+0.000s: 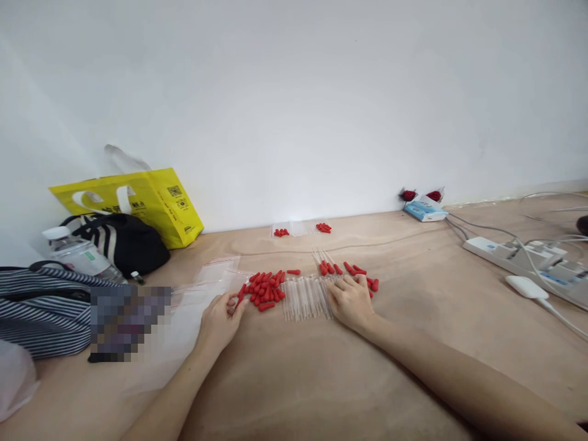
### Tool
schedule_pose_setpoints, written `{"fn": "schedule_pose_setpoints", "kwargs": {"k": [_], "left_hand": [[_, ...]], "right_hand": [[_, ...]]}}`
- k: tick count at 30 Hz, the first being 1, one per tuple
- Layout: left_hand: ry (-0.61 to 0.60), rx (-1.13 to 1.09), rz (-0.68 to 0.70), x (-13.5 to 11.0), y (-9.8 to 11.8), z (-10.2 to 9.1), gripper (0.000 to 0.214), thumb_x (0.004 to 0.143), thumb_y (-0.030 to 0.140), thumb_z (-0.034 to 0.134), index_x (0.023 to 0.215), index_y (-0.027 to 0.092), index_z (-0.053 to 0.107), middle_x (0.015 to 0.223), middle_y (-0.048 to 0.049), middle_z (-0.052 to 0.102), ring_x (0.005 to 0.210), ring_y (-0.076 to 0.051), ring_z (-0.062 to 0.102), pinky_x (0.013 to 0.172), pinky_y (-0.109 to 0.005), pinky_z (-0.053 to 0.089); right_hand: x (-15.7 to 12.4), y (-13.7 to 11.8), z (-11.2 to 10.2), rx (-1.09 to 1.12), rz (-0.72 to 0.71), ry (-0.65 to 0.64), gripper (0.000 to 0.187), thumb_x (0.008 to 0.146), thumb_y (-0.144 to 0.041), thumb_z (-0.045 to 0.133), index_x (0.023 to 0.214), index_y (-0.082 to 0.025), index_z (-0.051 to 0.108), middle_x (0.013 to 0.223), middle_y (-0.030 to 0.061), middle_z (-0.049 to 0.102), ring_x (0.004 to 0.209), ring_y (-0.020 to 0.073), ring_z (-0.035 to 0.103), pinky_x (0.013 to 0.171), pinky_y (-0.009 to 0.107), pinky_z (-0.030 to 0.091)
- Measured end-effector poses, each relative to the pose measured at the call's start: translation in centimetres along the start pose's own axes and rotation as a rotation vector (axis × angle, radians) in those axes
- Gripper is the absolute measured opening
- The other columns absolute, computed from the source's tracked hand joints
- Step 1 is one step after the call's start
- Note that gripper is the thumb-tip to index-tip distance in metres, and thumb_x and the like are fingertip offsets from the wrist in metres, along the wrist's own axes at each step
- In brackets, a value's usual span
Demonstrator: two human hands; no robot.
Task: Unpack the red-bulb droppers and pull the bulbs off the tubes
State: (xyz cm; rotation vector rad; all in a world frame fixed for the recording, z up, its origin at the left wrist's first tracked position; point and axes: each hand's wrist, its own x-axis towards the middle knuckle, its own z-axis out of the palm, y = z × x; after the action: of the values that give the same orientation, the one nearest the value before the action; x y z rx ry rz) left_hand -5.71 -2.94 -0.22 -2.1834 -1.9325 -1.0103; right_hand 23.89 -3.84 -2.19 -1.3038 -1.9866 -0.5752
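My left hand pinches a red rubber dropper bulb between thumb and fingers. Just right of it lies a heap of red rubber bulbs. A row of clear glass dropper tubes is laid side by side in the middle. Over the right end of that row my right hand is curled palm down; its fingertips touch the tubes, and what they grip is hidden. Behind it are several tubes with red bulbs fitted. More loose bulbs lie around its far side.
Clear plastic bags lie left of the heap; another bag with red-bulbed droppers is by the wall. A yellow bag, black bag, bottle and striped bag stand left. A power strip and tissue pack are right.
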Motion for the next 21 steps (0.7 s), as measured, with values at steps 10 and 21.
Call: {"fn": "schedule_pose_setpoints", "kwargs": {"k": [10, 21], "left_hand": [[0.267, 0.161, 0.276, -0.7, 1.5, -0.7, 0.027, 0.079, 0.039, 0.049, 0.087, 0.017, 0.061, 0.091, -0.0093, 0.05, 0.086, -0.024, 0.05, 0.077, -0.038, 0.043], [0.2, 0.137, 0.431, -1.4, 3.0, 0.3, 0.016, 0.079, 0.03, 0.052, 0.086, 0.018, 0.061, 0.096, -0.0094, 0.051, 0.087, -0.023, 0.05, 0.078, -0.039, 0.042]], "right_hand": [[-1.2, 1.1, -2.1, 0.14, -0.024, -0.136, 0.032, 0.084, -0.038, 0.043, 0.101, -0.017, 0.06, 0.078, 0.0056, 0.059, 0.076, 0.0174, 0.046, 0.07, 0.033, 0.024], [-2.0, 4.8, -2.8, 0.151, -0.159, -0.176, 0.044, 0.083, -0.044, 0.041, 0.113, -0.013, 0.051, 0.101, 0.0119, 0.056, 0.093, 0.0221, 0.046, 0.083, 0.039, 0.027]]}}
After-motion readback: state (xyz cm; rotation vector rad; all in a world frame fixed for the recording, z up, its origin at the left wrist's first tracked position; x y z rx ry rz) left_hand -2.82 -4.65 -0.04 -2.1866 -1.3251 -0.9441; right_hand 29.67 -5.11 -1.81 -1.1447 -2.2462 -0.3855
